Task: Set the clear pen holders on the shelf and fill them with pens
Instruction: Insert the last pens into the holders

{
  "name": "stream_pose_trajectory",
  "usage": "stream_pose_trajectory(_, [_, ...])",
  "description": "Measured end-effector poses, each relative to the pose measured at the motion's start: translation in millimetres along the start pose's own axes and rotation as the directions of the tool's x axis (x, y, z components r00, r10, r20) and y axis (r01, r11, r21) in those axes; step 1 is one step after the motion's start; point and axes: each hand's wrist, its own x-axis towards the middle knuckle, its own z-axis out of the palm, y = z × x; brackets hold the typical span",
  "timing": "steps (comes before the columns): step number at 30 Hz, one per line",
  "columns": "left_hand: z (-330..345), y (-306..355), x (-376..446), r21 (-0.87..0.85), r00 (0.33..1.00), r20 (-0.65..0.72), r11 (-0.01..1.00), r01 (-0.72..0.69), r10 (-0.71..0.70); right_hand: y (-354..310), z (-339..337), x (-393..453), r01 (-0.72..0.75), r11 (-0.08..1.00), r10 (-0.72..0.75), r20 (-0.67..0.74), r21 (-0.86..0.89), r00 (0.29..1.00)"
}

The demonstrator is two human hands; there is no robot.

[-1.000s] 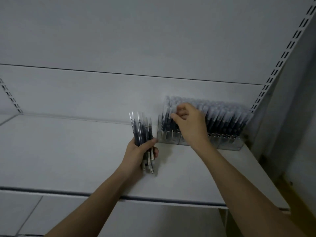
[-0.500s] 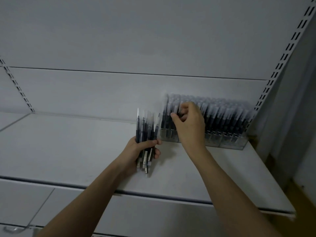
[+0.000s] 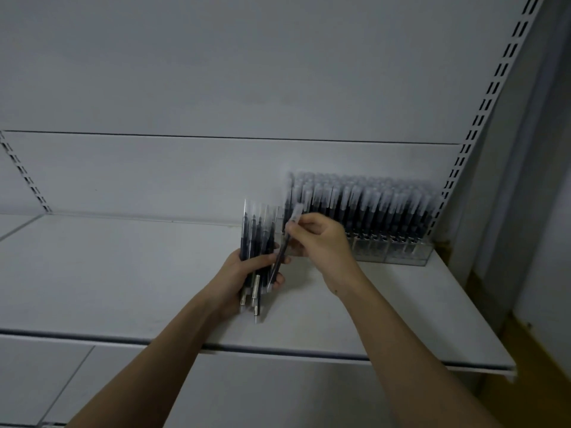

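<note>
Gripping a bundle of dark-barrelled pens with clear caps (image 3: 258,242), the left hand (image 3: 244,273) has its fingers and thumb curled round the middle of the bunch, which stands roughly upright over the flat white metal shelf (image 3: 123,273). Clear caps poke up top, metal tips hang out below the palm. Right hand (image 3: 321,242) is pinching 1 single dark pen with a clear cap (image 3: 285,242) between thumb and fingertips, tilted so its lower end sits right against the bundle; can't tell if it's actually touching.

Behind the right hand, the clear plastic pen holders (image 3: 401,253) sit in a row at the back right of the shelf, up against the white back panel (image 3: 216,174), and they're already packed with upright rows of the same dark pens with frosted caps (image 3: 370,205). Slotted white upright rail (image 3: 482,118) runs up just beside the holders' right end.
</note>
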Motion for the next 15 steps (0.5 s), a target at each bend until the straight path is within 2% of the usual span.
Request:
stream_pose_trajectory(3, [2,-1,1,0.019,0.999,-0.044,1.000,0.004,-0.003,-19,-11,9,0.109,0.994,-0.109,-0.126,-0.001,0.986])
stream_pose_trajectory(6, [0,-2,0,0.055,0.997,-0.081,0.998,0.003,0.002,-32,-23,20,0.253,0.960,-0.275,-0.224,-0.121,0.935])
stream_pose_trajectory(9, [-2,-3,0,0.054,0.994,-0.106,0.999,-0.005,0.011,-33,-32,30,0.326,0.904,-0.394,-0.242,-0.278,0.887])
stream_pose_trajectory(15, [-2,-3,0,0.037,0.994,-0.112,0.999,-0.009,0.013,-27,-34,41,0.360,0.822,-0.486,-0.214,-0.442,0.847])
